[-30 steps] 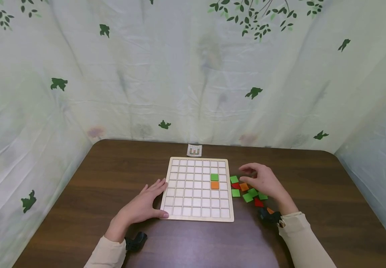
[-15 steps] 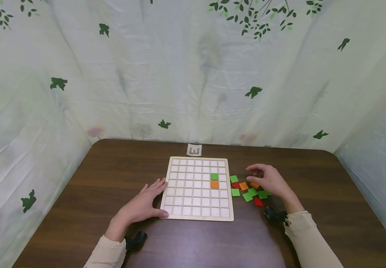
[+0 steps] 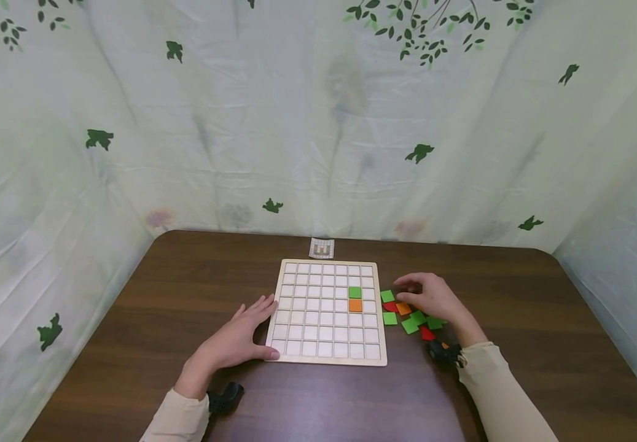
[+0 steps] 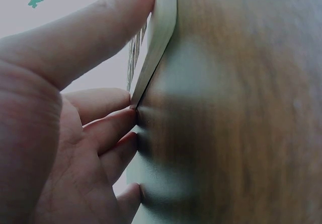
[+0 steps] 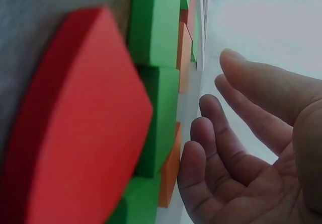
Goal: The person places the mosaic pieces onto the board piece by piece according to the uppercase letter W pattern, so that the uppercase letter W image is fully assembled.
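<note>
In the head view, my left hand (image 3: 242,330) rests along the left edge of a square white grid board (image 3: 281,288), its thumb on the near left corner. The left wrist view shows the fingertips against the board's edge (image 4: 153,58) and the table. One green tile (image 3: 354,293) and one orange tile (image 3: 355,305) sit in neighbouring cells. Right of the board my right hand (image 3: 431,299) hovers over several loose tiles, fingers loosely bent. Nothing shows between its thumb and fingers. A red tile (image 5: 90,118) and green tiles (image 5: 158,118) lie close beside it in the right wrist view.
A small card with a coloured grid pattern (image 3: 322,248) lies behind the board. The brown wooden table (image 3: 213,258) reaches back to a pale curtain (image 3: 318,123) with leaf prints. Loose green tiles (image 3: 390,318) lie right by the board's right edge.
My right hand drew right, then came back left over the tiles, covering an orange tile that showed half a second ago. My left hand and the board stay in place.
</note>
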### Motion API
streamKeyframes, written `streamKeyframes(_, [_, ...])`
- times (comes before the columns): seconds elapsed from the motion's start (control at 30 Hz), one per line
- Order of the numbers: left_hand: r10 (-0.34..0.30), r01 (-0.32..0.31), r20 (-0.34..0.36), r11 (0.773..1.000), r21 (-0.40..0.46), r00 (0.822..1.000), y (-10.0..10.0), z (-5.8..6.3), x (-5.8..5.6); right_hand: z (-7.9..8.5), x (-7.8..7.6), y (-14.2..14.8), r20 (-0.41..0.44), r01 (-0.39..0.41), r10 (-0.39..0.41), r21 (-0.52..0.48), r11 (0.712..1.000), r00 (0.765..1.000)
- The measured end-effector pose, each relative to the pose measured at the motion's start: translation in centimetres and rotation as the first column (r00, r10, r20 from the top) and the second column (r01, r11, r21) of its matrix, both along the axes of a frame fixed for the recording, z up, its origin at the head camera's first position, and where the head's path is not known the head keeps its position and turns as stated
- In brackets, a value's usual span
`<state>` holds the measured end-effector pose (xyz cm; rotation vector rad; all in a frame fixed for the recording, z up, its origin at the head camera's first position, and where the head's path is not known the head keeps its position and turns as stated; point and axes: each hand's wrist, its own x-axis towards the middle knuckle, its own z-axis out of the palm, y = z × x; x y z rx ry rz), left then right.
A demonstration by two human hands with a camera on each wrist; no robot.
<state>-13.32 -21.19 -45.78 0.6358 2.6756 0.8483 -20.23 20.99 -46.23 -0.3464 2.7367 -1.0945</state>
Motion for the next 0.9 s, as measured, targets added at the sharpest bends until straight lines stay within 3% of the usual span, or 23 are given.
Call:
streamKeyframes(0.37, [-0.002,0.002,0.011,1.000,-0.004,1.000,0.1,-0.2,-0.1,-0.2,-0.7,-1.0,-0.005,-0.066,0.066,0.056,0.996,0.998])
streamKeyframes(0.9, [-0.003,0.003,0.021,1.000,-0.002,1.000,0.2,0.0,-0.1,-0.2,-0.7,-1.2,0.002,-0.036,0.036,0.134,0.990,0.999])
